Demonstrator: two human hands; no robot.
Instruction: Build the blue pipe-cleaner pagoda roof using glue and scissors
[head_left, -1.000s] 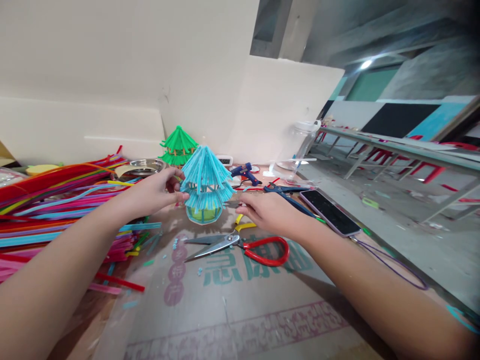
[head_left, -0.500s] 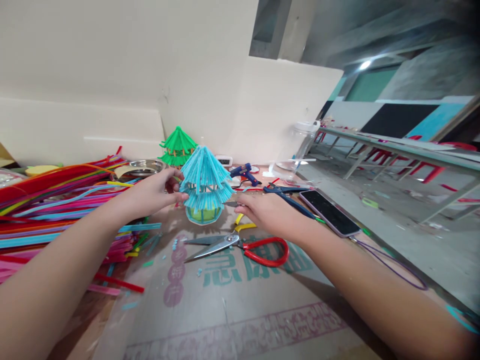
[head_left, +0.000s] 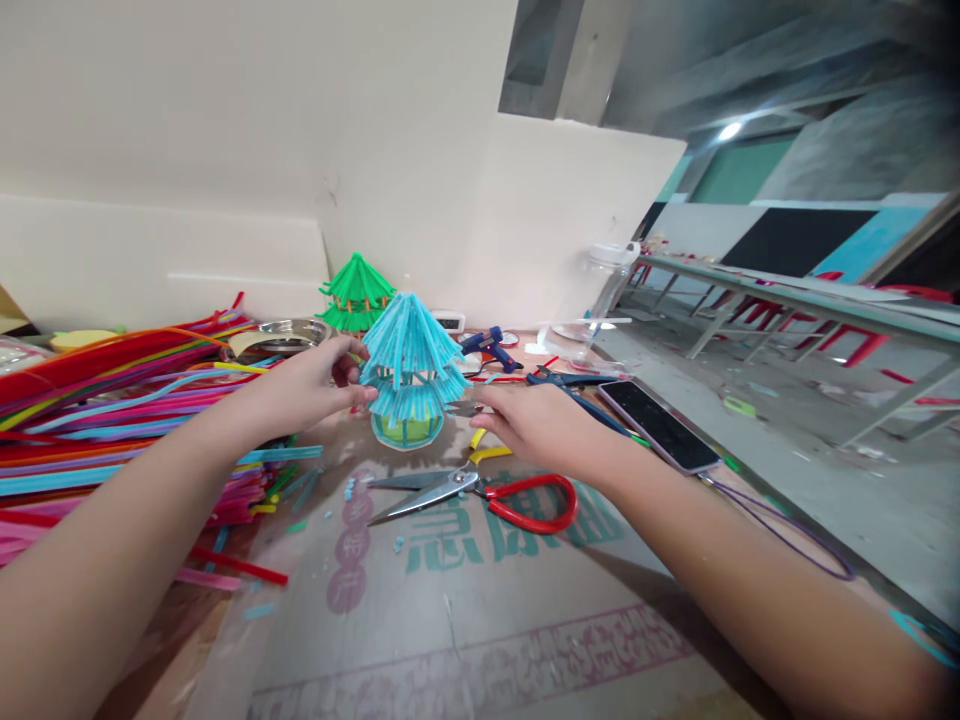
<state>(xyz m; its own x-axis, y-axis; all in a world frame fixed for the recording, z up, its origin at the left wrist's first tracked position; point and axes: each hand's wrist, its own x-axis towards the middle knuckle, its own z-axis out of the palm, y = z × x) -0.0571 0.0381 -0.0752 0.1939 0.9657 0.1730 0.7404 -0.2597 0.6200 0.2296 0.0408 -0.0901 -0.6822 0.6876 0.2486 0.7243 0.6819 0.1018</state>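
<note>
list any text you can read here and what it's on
Cardboard sheet: large teal characters under the scissors, partly covered, not readable.
Same sheet: round maroon characters in a column, and a maroon band nearer the camera, too blurred to read.
Phone: dark screen, no text.

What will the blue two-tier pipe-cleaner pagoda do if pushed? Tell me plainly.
The blue two-tier pipe-cleaner pagoda is probably light and would slide or tip easily: its fuzzy roofs spread wider than its small base. The fringe likely bends rather than breaks. The left hand touches its side, perhaps steadying it; the right hand is at its lower fringe.
</note>
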